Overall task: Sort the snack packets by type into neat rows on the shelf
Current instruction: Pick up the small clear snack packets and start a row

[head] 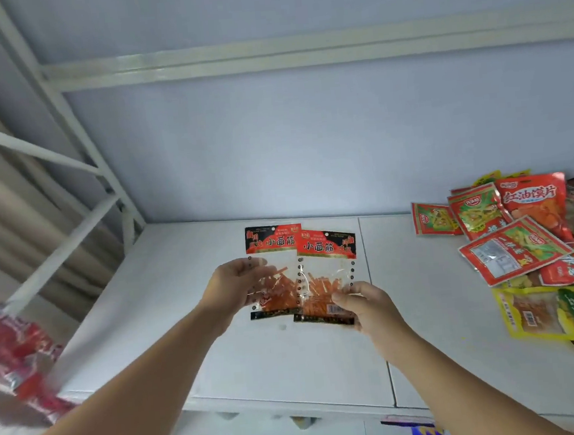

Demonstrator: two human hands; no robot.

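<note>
Two see-through packets of orange sticks with red-and-black headers are side by side over the white shelf (290, 361), slightly overlapping. My left hand (231, 290) holds the left packet (270, 246) by its left edge, fingers curled on it. My right hand (371, 308) pinches the right packet (326, 252) at its lower right corner. Whether the packets lie flat on the shelf or hover just above it I cannot tell. A loose heap of mixed snack packets (528, 246), red, yellow and green, covers the shelf's right side.
The shelf's white frame posts (76, 137) rise at the left, with a pale back wall behind. A blurred red-and-white packet (18, 351) hangs at the far left edge. The shelf's front lip (294, 409) runs below my arms.
</note>
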